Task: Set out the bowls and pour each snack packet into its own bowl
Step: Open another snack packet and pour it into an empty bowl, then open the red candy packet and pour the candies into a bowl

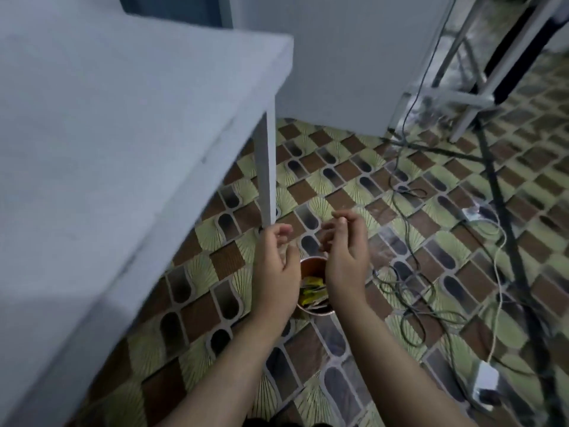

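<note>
A small round orange-brown container stands on the patterned floor beside the table leg, with yellow packets inside it. Both my hands hover just above it. My left hand is on its left side, fingers loosely curled, holding nothing. My right hand is on its right side, fingers also loosely curled and empty. The hands hide the container's sides. No bowls are in view.
A white table fills the left, its leg reaching the floor just beyond my left hand. Cables and a white power adapter lie on the floor at right. A black stand leg and white frame stand further right.
</note>
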Tool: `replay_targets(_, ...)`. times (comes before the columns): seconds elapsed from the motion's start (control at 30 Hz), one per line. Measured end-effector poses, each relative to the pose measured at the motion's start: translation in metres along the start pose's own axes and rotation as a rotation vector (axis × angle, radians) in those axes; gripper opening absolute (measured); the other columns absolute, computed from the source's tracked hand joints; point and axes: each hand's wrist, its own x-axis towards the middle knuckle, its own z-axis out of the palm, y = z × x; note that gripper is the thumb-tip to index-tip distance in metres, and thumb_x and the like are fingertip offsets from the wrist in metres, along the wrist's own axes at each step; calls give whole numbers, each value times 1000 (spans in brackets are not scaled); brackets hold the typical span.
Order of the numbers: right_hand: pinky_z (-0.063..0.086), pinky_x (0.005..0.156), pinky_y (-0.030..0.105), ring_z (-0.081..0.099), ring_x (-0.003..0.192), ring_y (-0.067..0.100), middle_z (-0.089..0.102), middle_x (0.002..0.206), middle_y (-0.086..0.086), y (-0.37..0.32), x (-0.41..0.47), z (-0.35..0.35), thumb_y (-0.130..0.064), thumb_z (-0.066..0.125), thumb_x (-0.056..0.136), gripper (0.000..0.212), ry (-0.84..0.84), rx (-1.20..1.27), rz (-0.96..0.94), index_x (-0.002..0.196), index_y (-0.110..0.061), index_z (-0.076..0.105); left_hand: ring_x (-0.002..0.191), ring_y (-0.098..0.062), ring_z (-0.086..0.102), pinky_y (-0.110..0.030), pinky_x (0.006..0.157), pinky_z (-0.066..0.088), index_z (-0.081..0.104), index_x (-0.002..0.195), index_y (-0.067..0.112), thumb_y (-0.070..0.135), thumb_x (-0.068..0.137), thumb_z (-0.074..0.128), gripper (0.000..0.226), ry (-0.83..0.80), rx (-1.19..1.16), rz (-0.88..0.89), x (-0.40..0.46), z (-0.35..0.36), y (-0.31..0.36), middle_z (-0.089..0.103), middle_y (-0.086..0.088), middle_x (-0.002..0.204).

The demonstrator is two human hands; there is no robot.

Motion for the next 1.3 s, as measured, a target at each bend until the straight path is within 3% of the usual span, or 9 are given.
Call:
replay_targets(0.2, 47, 62, 33, 54, 70, 13, 58, 84, -7, -184, -20, 31, -15, 42, 103, 17, -184, 98, -279, 100, -21, 57, 99, 3, 54, -9, 78, 44, 51, 106, 27, 2, 94, 54, 28, 249, 44, 289, -14, -93, 137, 53, 18, 103)
replay_targets(0.3, 48, 65, 25, 56, 74, 12, 60, 87, -7, -241, -36, 69, -19, 41, 101, 16, -324, 134, -365, 101, -19, 57, 106, 0, 52, -10, 84, 44, 45, 104, 42, 6, 93, 56, 39, 361, 99, 317, -17, -151, 176, 51, 24, 109)
replay_targets(0.47, 50, 65, 26, 59, 73, 15, 61, 86, -10, -299, -88, 153, -10, 39, 104, 19, -567, 190, -455, 101, -18, 57, 104, -5, 53, -9, 82, 43, 49, 103, 35, 14, 91, 49, 24, 580, 73, 282, -37, -254, 198, 55, 16, 110)
replay_targets(0.67, 49, 64, 46, 55, 67, 23, 61, 84, -5, -331, -171, 247, -9, 40, 103, 20, -809, 301, -464, 98, -18, 57, 97, -4, 55, -11, 75, 43, 54, 102, 29, 5, 95, 50, 25, 862, 59, 214, -72, -369, 185, 57, 15, 108)
replay_targets(0.83, 50, 66, 48, 55, 69, 15, 62, 83, -6, -344, -240, 332, -13, 41, 102, 18, -960, 317, -495, 96, -22, 56, 96, 1, 55, -10, 72, 42, 55, 106, 27, 11, 95, 50, 20, 1028, 115, 115, -98, -462, 168, 58, 15, 107)
replay_targets(0.9, 50, 63, 44, 54, 66, 13, 62, 82, -4, -351, -264, 367, -15, 41, 102, 17, -1005, 312, -496, 96, -22, 55, 95, -1, 56, -8, 71, 42, 56, 106, 22, 8, 95, 51, 19, 1096, 171, 133, -106, -500, 163, 58, 12, 105)
replay_targets(1.03, 40, 54, 12, 47, 53, 2, 60, 77, 11, -361, -288, 427, -12, 40, 102, 15, -1010, 295, -506, 99, -12, 55, 95, -9, 56, -4, 70, 42, 55, 111, 12, 5, 96, 49, 18, 1129, 273, 152, -107, -555, 162, 55, 5, 109)
replay_targets(1.2, 39, 64, 25, 52, 68, 3, 57, 81, -8, -348, -301, 516, -21, 38, 101, 13, -956, 59, -531, 96, -20, 50, 98, -8, 55, -4, 69, 42, 55, 109, 15, 5, 96, 48, 18, 1112, 233, 132, -95, -612, 148, 53, 5, 111)
replay_targets(1.3, 47, 77, 31, 60, 92, 13, 61, 105, -2, -327, -299, 567, -24, 39, 101, 19, -1002, -185, -548, 109, -16, 54, 99, -6, 53, 2, 68, 38, 54, 112, 18, 9, 97, 48, 19, 1103, 183, 40, -82, -640, 135, 53, 6, 115)
